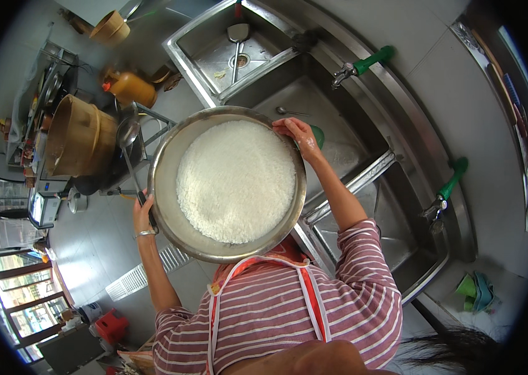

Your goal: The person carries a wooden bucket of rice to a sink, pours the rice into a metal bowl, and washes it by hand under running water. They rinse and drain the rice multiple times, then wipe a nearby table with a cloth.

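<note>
A large round steel basin (163, 161) full of white rice (237, 182) is held up before my chest. My left hand (143, 211) grips its left rim together with the black handle of a long metal ladle (127, 136), whose bowl points away from me. On the basin's right rim lies my right hand (297, 136), fingers curled over the edge and white grains or residue on its back. Behind that hand a green object (316, 136) shows in part, too hidden to name. The basin's underside and my left fingertips are hidden.
Steel sinks run along the right, with green-sleeved taps (353, 68). A spatula (237, 42) lies in the far sink, a spoon (287, 111) in the middle one. At left stand a wooden steamer barrel (81, 138) on a stove and an orange gas cylinder (130, 86).
</note>
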Available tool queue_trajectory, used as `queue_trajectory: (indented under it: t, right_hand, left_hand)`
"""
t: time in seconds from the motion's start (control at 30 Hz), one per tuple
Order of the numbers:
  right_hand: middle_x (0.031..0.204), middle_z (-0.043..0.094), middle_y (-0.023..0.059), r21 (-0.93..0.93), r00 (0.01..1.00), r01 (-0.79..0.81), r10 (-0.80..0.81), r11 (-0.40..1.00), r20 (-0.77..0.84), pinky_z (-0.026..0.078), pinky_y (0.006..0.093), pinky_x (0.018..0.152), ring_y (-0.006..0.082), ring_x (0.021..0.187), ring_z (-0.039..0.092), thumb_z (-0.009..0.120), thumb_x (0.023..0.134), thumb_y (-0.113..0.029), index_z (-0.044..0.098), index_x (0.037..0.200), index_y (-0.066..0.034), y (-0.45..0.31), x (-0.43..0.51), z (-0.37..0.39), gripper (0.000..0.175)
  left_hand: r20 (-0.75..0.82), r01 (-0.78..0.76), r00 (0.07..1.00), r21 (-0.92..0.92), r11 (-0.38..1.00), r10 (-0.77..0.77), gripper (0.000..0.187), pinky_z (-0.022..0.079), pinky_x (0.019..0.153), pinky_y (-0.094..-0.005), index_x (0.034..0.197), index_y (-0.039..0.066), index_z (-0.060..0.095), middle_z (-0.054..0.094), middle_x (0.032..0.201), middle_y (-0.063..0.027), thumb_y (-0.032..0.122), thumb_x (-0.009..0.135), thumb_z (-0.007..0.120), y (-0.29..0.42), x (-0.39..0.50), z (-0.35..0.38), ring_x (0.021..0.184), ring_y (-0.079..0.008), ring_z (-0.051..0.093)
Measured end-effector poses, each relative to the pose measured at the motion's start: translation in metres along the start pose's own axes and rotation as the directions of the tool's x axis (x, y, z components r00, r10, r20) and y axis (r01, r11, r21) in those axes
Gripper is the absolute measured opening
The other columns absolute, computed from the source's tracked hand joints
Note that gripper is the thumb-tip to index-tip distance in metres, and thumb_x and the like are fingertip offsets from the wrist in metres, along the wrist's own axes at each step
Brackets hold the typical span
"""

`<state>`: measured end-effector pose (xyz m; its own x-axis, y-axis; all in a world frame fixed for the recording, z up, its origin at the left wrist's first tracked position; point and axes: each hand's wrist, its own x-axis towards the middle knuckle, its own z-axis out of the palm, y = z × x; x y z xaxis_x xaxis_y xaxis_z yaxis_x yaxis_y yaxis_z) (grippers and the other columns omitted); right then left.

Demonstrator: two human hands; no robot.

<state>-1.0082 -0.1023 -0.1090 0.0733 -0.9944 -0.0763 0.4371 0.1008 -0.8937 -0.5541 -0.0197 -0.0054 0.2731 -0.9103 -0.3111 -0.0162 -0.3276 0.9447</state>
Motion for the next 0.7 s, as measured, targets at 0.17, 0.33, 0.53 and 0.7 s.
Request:
queue_trajectory:
  t: [0.17, 0.33, 0.53, 0.7]
  right_hand:
    - [0.097, 0.062, 0.0067, -0.276, 0.997, 0.058, -0.04, 0.959, 0.07, 0.042, 0.0304, 0.086, 0.0173, 0.092, 0.057, 0.047, 0.092, -0.028, 0.061, 0.098, -0.0001, 0.012, -0.028, 0.031, 0.032]
    - [0.102, 0.06, 0.015, -0.608, 0.989, 0.142, -0.13, 0.781, 0.064, 0.043, 0.0359, 0.084, 0.0302, 0.095, 0.056, 0.051, 0.085, -0.018, 0.061, 0.099, -0.0029, 0.04, -0.054, 0.078, 0.022]
    - [0.092, 0.06, 0.0137, -0.442, 0.612, 0.737, -0.228, 0.512, 0.757, 0.044, 0.0387, 0.079, 0.0311, 0.087, 0.055, 0.058, 0.075, -0.01, 0.059, 0.087, -0.002, 0.031, -0.08, 0.146, 0.014]
    - [0.107, 0.059, 0.012, -0.632, 0.747, 0.664, -0.387, 0.399, 0.54, 0.044, 0.0375, 0.083, 0.0284, 0.099, 0.054, 0.056, 0.081, -0.014, 0.06, 0.097, -0.0027, 0.011, -0.006, 0.109, 0.02]
  left_hand:
    - [-0.003, 0.013, 1.0, 0.03, 0.999, -0.013, 0.037, 0.044, 0.078, -0.0246, 0.116, -0.002, 0.05, 0.058, 0.101, -0.0065, 0.011, 0.083, 0.059, -0.003, 0.001, -0.003, 0.088, -0.0134, 0.055]
    - [-0.034, 0.017, 0.999, 0.032, 0.999, -0.016, 0.036, 0.044, 0.08, -0.0252, 0.115, -0.002, 0.051, 0.058, 0.103, -0.0067, 0.011, 0.083, 0.059, -0.006, 0.005, -0.006, 0.09, -0.0139, 0.055]
    - [0.08, 0.009, 0.997, -0.005, 1.0, -0.009, 0.036, 0.043, 0.083, -0.0262, 0.115, -0.002, 0.051, 0.058, 0.104, -0.006, 0.012, 0.083, 0.059, -0.003, 0.002, -0.005, 0.093, -0.0141, 0.055]
    - [-0.014, 0.009, 1.0, 0.033, 0.999, -0.008, 0.035, 0.043, 0.082, -0.0256, 0.114, -0.002, 0.052, 0.058, 0.103, -0.0062, 0.011, 0.083, 0.058, -0.006, 0.003, -0.007, 0.092, -0.0141, 0.055]
